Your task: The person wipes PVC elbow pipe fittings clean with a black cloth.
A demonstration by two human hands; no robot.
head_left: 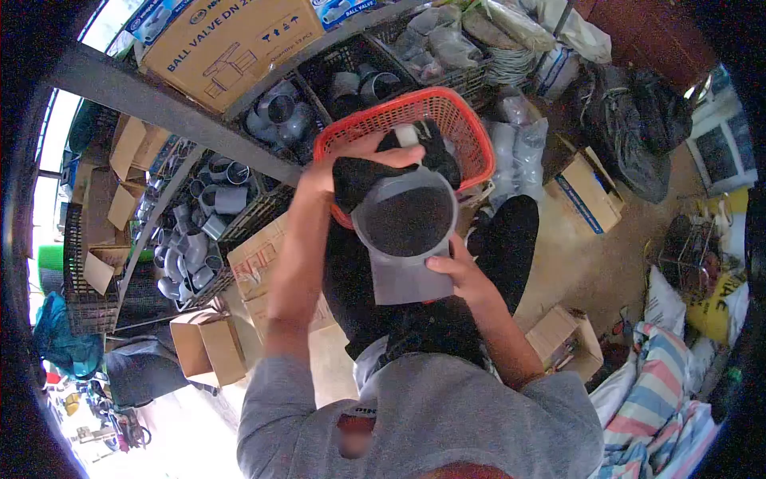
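A large grey pipe fitting (415, 279) with a round dark opening is held in front of my body, above my lap. My right hand (460, 271) grips its lower right side, thumb on the grey wall. My left hand (369, 153) is at its upper left, fingers closed on a black cloth (351, 184) that lies against the fitting's rim. Behind the fitting is a red plastic basket (471, 120) with black material and a small white item (407, 134) inside. The fitting hides part of the basket's near side.
Crates of grey pipe fittings (187, 255) stand on shelves at the left. A large ball valve carton (231, 48) sits at the upper left. Open cardboard boxes (586, 191) (209, 347) are on the floor at both sides. A striped cloth (654, 399) lies lower right.
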